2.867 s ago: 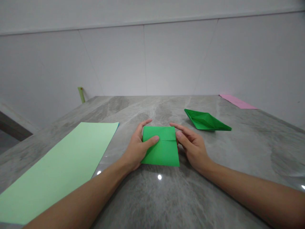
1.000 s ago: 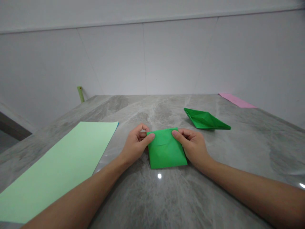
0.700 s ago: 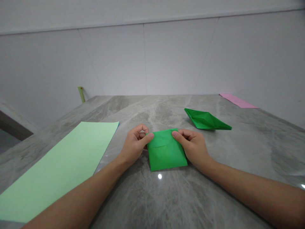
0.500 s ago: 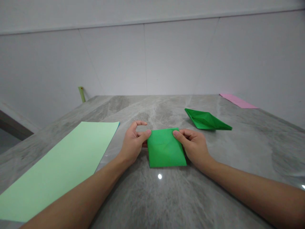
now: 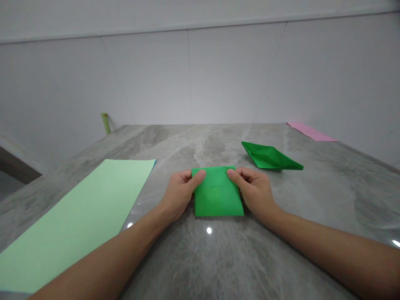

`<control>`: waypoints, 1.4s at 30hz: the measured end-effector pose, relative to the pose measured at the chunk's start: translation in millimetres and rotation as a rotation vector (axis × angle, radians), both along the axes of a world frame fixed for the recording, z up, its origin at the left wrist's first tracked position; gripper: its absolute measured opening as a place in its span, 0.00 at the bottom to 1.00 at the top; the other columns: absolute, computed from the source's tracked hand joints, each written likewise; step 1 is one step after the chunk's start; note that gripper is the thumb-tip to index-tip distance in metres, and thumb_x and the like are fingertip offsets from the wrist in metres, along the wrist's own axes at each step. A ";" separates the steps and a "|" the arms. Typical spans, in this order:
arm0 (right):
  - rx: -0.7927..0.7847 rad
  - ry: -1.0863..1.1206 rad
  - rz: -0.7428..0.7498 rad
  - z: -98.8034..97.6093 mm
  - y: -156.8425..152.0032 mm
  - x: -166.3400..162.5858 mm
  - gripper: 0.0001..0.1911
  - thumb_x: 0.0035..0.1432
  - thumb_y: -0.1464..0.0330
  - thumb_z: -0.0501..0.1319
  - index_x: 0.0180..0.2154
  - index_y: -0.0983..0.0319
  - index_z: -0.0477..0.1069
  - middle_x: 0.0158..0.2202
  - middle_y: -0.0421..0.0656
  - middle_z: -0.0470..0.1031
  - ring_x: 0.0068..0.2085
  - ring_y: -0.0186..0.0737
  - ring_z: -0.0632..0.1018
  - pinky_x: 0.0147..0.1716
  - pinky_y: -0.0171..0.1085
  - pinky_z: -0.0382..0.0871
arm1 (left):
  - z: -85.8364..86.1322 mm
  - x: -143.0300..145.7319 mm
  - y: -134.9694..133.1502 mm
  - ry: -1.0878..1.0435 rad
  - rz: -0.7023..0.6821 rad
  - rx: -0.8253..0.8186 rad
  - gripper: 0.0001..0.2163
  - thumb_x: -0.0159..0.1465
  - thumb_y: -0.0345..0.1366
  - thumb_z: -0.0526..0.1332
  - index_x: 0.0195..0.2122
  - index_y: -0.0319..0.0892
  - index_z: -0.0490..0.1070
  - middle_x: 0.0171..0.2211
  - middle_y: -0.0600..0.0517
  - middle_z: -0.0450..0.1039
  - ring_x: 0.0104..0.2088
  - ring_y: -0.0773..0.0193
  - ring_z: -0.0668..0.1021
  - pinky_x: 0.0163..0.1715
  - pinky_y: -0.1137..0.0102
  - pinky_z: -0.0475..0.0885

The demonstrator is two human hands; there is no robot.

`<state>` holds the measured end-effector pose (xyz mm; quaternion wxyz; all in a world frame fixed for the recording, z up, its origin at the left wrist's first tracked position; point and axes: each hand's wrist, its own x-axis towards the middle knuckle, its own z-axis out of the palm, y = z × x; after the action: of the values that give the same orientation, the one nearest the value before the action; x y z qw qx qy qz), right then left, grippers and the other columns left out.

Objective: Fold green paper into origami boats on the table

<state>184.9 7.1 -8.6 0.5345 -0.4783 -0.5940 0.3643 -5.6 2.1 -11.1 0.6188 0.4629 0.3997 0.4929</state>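
A folded green paper, roughly square, is held up just over the table in front of me. My left hand pinches its upper left corner, thumb on the near face and fingers curled behind. At the upper right corner my right hand grips it the same way, with the thumb on top. The fingertips behind the paper are hidden. Beyond my right hand lies a green folded paper boat, tipped on its side.
Light green paper sheets lie on the left, with a blue edge showing beneath. A pink paper rests at the far right of the grey marble table. A light green strip-like object stands by the white wall at the back left.
My left thumb has slid inward onto the paper, and the raised left index finger has curled down behind it. My right hand keeps its pinch.
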 end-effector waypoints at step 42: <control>-0.063 0.137 -0.031 -8.9 5.7 1.6 0.22 0.55 0.52 0.62 0.20 0.61 0.64 0.19 0.36 0.58 0.22 0.32 0.58 0.20 0.33 0.52 | 8.2 0.2 -5.8 0.140 -0.314 -0.173 0.16 0.51 0.40 0.73 0.38 0.36 0.79 0.36 0.43 0.81 0.35 0.56 0.83 0.33 0.67 0.79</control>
<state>186.5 12.8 -17.5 0.5642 -0.4780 -0.5368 0.4064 -5.3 -3.7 -2.9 0.6965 0.4977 0.4055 0.3206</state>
